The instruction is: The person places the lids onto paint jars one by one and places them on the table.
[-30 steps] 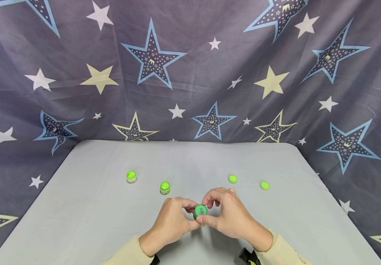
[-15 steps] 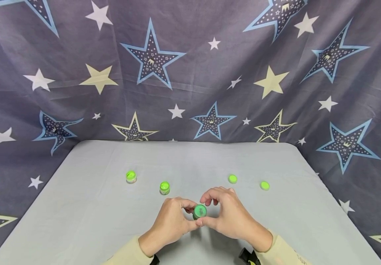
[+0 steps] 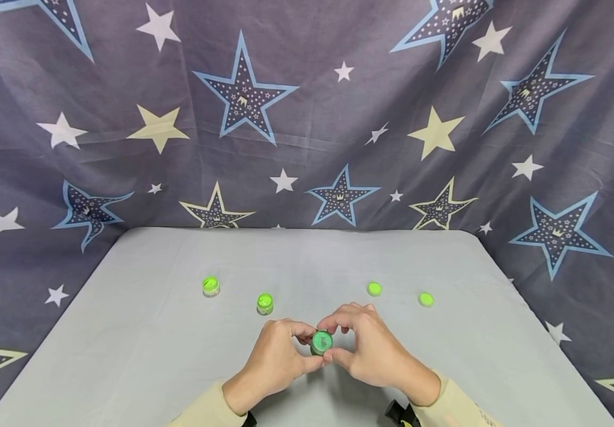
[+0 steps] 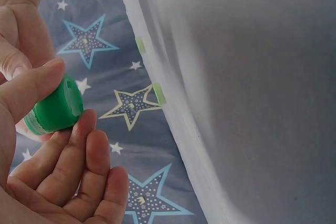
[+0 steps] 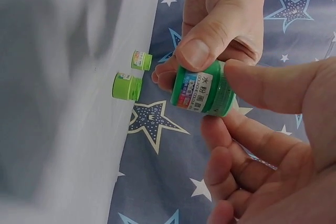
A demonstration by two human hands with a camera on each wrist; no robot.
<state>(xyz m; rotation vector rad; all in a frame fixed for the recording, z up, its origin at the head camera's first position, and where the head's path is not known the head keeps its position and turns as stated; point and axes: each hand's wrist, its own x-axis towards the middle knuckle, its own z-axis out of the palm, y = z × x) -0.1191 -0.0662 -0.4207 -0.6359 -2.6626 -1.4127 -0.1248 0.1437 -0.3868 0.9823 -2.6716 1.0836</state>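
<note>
A small dark green jar (image 3: pixel 322 342) is held above the table between both hands, its round lid facing up. My left hand (image 3: pixel 273 356) pinches its body between thumb and fingers; the right wrist view shows the left thumb on the printed label of the jar (image 5: pixel 195 92). My right hand (image 3: pixel 375 350) has thumb and fingertips on the lid's edge, and in the right wrist view the right thumb and fingers (image 5: pixel 247 145) grip the lid end. In the left wrist view the jar (image 4: pixel 55 109) lies between the left thumb and fingertips.
Two open light green jars (image 3: pixel 211 287) (image 3: pixel 265 304) stand on the grey-white table (image 3: pixel 125 332), left of the hands. Two light green lids (image 3: pixel 374 289) (image 3: pixel 426 299) lie beyond the right hand. A dark cloth with stars (image 3: pixel 307 142) hangs behind.
The right index finger came off the lid's edge and is back against it, nearer the left fingers. The left hand and the jar have barely moved.
</note>
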